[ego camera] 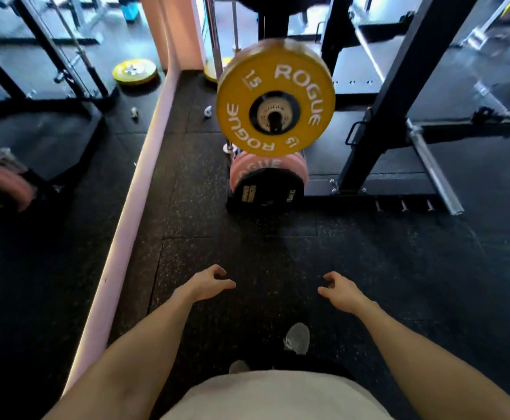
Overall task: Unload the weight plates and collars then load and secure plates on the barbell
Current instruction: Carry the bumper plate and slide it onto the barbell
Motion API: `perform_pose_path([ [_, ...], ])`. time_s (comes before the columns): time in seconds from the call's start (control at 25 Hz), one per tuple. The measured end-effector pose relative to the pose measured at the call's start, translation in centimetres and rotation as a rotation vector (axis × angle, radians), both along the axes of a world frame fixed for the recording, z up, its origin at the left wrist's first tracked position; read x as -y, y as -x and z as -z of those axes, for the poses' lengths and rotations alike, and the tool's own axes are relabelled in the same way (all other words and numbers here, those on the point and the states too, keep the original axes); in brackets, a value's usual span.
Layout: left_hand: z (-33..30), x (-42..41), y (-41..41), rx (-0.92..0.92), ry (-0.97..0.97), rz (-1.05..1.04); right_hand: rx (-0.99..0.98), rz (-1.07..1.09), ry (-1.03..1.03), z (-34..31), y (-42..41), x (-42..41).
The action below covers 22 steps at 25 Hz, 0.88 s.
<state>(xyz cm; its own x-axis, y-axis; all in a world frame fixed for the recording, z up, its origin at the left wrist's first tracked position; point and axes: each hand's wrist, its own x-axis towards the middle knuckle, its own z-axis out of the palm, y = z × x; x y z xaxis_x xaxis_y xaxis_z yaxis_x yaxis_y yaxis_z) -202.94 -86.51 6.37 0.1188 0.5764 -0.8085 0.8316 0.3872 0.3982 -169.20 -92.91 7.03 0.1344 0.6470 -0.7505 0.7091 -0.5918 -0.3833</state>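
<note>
Left hand (210, 283) and right hand (340, 291) empty, fingers loosely curled, held low. Yellow plate (275, 97) sat on barbell sleeve (275, 119) ahead, well apart. Step judged: approach; next, grip plate rim both sides.

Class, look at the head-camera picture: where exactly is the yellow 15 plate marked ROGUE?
The yellow plate sits upper centre, on the bar's end facing the camera, directly above the pink plate, left of the black rack upright.
</note>
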Motion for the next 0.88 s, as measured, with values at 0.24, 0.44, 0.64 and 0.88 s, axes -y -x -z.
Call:
perform_pose_path([
  [0.24, -9.4, -13.0, -4.0, 0.039, -0.341, -0.131, 0.016, 0.003, -0.333, -7.5, -3.6, -12.7],
  [0.44, -19.4, -22.0, -7.3, 0.1, -0.666, -0.133, 0.036, -0.054, -0.528, -16.2, -6.5, -22.6],
  [0.64, -28.8, -29.4, -8.8, 0.109, -0.895, -0.176, -0.026, -0.059, -0.737, -24.4, -8.5, -30.1],
  [0.88, -38.4, -37.8, -8.1, 0.121, -1.139, -0.188, 0.009, -0.071, -1.035, -35.2, -9.4, -38.8],
])
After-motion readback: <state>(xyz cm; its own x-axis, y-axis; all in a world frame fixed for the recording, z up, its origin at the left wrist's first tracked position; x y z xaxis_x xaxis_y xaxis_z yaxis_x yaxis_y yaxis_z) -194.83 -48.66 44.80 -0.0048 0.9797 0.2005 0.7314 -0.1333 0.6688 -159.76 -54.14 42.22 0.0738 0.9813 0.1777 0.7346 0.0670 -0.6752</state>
